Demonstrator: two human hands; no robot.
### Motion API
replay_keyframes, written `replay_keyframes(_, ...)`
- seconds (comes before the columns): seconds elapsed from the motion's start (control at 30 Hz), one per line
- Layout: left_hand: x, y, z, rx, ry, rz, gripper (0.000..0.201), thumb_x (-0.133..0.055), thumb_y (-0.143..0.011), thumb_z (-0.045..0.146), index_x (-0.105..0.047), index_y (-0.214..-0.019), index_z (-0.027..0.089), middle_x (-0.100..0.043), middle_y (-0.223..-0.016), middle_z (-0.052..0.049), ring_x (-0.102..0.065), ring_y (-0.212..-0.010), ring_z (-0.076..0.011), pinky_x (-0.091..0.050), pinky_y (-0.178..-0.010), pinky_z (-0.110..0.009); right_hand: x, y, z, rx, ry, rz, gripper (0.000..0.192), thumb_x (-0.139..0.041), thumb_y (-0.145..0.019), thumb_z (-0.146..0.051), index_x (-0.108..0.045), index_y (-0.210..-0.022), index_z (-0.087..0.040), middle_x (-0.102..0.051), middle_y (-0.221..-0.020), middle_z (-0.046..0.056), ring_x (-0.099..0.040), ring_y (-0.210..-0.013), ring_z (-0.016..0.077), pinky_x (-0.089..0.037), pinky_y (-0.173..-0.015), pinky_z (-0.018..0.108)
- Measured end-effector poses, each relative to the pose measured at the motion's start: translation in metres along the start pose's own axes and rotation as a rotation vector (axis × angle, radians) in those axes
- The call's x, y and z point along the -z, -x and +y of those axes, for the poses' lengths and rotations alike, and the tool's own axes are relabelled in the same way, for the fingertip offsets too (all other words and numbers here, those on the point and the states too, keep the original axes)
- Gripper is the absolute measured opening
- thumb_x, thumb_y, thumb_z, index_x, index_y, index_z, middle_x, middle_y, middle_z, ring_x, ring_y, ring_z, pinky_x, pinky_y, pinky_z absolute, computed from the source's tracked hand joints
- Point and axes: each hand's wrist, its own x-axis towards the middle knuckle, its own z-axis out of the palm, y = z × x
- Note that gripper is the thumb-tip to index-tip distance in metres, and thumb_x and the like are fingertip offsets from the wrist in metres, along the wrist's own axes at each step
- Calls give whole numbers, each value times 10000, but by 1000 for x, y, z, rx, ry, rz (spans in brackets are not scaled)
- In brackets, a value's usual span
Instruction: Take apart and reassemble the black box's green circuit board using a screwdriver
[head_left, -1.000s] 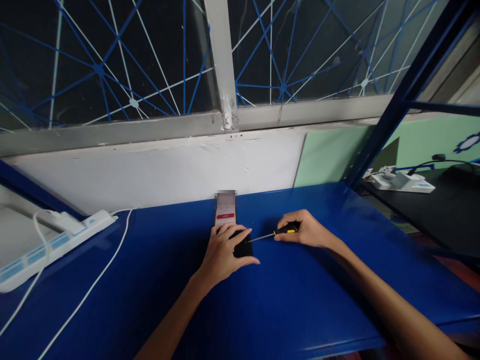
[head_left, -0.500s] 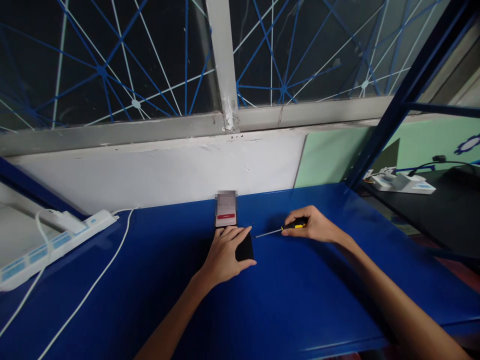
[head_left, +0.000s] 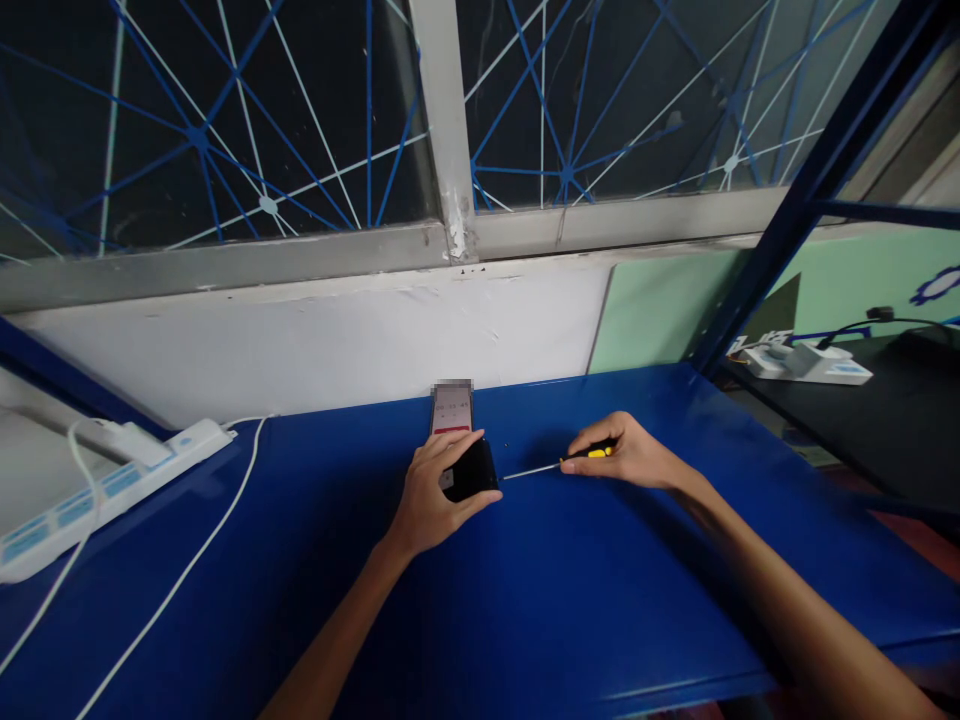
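My left hand is wrapped round a black box-shaped device, thumb along its near edge and fingers over its far side. A small pale label shows on its face near my palm; its exact kind I cannot make out. My right hand grips the black and yellow handle of a screwdriver. The shaft points left, its tip close to the right side of the device; whether it touches I cannot tell. A phone with a lit screen lies just behind the device. One tiny dark speck, perhaps a screw, lies beyond the shaft.
A white power strip with a plug and white cable occupies the left of the blue table. Behind stand a white wall and windows. A blue metal post rises at right, beside a dark table with another power strip.
My left hand has tilted and shifted the black device slightly left and away from me, covering part of the phone. The screwdriver tip has moved a little left with it.
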Motion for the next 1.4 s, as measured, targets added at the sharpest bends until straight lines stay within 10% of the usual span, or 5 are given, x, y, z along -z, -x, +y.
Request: replay_keyframes(1.4, -19, 9, 1, -81, -174, -174, 644, -789, -719, 390, -543, -1299, 259, -618, -1214, -90, -537, -1139, -314, -417, -961, -514, -12, -9, 26, -38, -20, -251, 337, -776, -693, -459, -677, -789, -152, -545, -634, -34, -452, -573, 96, -332, -523, 216)
